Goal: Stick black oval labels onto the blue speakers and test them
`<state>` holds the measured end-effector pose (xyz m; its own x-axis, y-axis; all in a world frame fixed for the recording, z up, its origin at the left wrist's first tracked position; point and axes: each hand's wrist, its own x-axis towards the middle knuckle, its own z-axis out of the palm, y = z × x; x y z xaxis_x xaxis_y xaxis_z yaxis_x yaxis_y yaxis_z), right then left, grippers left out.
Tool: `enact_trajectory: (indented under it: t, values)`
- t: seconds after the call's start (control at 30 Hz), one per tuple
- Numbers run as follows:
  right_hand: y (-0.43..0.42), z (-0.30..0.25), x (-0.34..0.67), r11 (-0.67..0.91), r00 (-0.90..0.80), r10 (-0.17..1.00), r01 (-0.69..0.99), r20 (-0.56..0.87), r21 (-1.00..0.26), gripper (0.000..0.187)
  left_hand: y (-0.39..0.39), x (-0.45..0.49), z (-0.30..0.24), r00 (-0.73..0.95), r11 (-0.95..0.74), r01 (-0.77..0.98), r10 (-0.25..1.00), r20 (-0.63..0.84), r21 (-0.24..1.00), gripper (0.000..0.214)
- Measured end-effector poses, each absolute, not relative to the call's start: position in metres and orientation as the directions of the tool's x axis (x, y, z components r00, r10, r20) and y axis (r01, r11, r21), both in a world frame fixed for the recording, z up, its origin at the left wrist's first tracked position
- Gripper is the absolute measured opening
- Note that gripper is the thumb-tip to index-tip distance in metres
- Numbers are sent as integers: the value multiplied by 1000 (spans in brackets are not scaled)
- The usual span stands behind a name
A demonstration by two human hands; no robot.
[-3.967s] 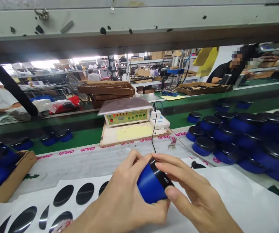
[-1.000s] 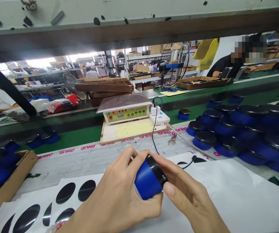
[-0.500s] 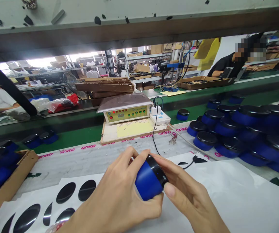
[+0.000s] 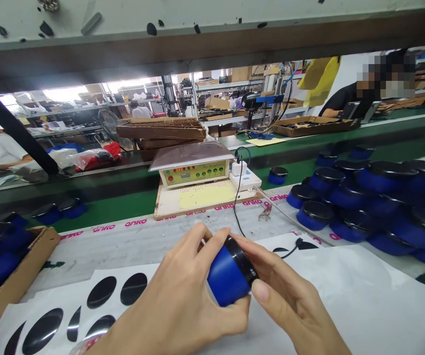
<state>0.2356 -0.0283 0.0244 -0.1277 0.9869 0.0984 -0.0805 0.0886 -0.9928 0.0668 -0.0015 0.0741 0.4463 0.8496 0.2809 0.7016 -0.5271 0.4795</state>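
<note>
Between my two hands is a blue round device (image 4: 225, 278) with a glossy black band marked "OFF", tilted on its side above the table. My left hand (image 4: 183, 288) wraps round its blue body from the left. At the black end, my right hand (image 4: 294, 296) grips it with the thumb on the band's edge and the fingers behind. The far face of the device is hidden by my right fingers. Below my left forearm lies a white sheet with black round stickers (image 4: 101, 292), and another white sheet (image 4: 345, 291) spreads under my right hand.
Many similar blue devices (image 4: 315, 215) are piled at the right. A cardboard box (image 4: 44, 246) at the left holds more. Ahead stand a control box (image 4: 197, 170) and a white power strip (image 4: 247, 182) with a black cable (image 4: 236, 212). A person (image 4: 345, 98) sits across the green belt.
The surroundings have shifted slightly rightward in view. Both hands keep the same grip, and the device is almost unmoved.
</note>
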Motion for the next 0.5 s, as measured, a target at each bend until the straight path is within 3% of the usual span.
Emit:
enact_trajectory:
  t: [0.5]
  values:
    - [-26,20,235,126,-115,984,-74,134,-989,37,-3,67,76,449,-520,708,854,264,477,54]
